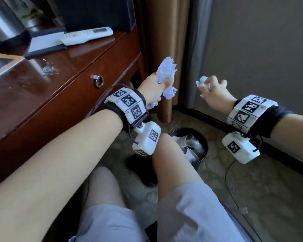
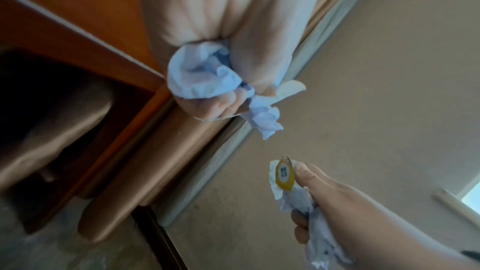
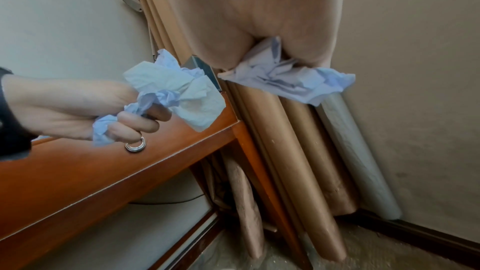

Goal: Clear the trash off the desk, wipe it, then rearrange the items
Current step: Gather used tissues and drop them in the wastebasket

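Knees and both forearms fill the bottom of the head view; bin (image 1: 202, 139) sits on the floor just past the knees, already holding crumpled paper.

Left hand (image 1: 151, 88) is fisted around a big wad of tissue (image 1: 166, 69), paper sticking out above and below the fist. Held off the desk's right end, in front of the curtain (image 1: 164, 32), above and a bit left of the bin.

Right hand (image 1: 212, 89) is curled on a smaller wad (image 1: 202, 81); left wrist view shows it also pinching a small yellow round label or lid (image 2: 284, 174) against the paper, can't tell which. Hand is further right, near the wall.

Handling, my read: tissue is light, soft, crushable, no slip or break risk. Whole-fist grab anywhere works. It'll float a little on release, so get over the bin mouth before letting go.

Desk (image 1: 73, 55) not wiped yet: wet smear and crumbs (image 1: 48, 69) on top. Remote (image 1: 87, 35) and notepad holder (image 1: 45, 43) sit at the back.
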Demonstrator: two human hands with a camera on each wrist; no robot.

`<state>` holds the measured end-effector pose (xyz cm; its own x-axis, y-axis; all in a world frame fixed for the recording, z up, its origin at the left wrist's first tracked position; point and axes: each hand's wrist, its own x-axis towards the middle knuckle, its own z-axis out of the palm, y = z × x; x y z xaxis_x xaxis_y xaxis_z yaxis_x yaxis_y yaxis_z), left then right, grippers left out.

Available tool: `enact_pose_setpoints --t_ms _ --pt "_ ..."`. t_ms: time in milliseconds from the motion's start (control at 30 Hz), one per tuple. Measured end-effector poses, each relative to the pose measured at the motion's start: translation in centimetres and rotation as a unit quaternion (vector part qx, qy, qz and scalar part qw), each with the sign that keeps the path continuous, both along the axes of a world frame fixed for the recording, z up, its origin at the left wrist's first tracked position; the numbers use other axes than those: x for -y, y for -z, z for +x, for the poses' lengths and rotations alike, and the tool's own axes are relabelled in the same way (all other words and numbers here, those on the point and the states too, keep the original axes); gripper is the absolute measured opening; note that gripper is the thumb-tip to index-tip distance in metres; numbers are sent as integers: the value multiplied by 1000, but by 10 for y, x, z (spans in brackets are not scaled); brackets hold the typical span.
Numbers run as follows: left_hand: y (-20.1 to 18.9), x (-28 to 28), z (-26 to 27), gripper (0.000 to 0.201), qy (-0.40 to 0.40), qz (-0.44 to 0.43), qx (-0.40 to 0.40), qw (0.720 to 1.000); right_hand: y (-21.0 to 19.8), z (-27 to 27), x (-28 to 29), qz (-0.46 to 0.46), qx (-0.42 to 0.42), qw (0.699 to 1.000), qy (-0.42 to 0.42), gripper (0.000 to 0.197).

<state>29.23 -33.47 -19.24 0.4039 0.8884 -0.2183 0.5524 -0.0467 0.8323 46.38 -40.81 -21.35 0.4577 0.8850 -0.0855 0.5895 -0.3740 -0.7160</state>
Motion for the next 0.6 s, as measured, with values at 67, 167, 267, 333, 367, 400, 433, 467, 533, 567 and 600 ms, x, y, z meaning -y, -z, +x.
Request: enact_pose_setpoints --t_ms 67,167,267,333,367,400,433,467,533,567,600 --pt "15 1 8 19 -11 -34 25 999 12 6 0 -8 8 1000 -4 40" --pt "42 1 23 29 -10 -19 11 1000 38 16 4 -43 -20 999 -7 39" --pt "64 4 37 31 4 -70 18 997 64 27 9 -77 39 996 5 41" --pt "77 7 45 28 7 -113 19 993 82 33 17 -103 47 994 -12 38" --pt "84 7 49 28 7 -118 9 993 91 37 21 -116 53 991 -25 37" --pt "92 7 52 28 9 -120 4 993 101 43 24 -125 59 990 -32 37" --pt "99 7 56 30 10 -118 1 993 108 47 26 -126 41 991 -16 38" --pt "107 7 58 30 14 -124 -4 992 109 49 27 -138 26 990 7 39" --pt "118 5 63 29 23 -146 -13 989 121 54 27 -158 58 986 -1 39" --pt "121 3 65 28 27 -152 -19 988 123 54 28 -135 61 989 -25 36" --pt "124 0 68 26 27 -156 -23 987 126 59 28 -178 78 977 -85 34"
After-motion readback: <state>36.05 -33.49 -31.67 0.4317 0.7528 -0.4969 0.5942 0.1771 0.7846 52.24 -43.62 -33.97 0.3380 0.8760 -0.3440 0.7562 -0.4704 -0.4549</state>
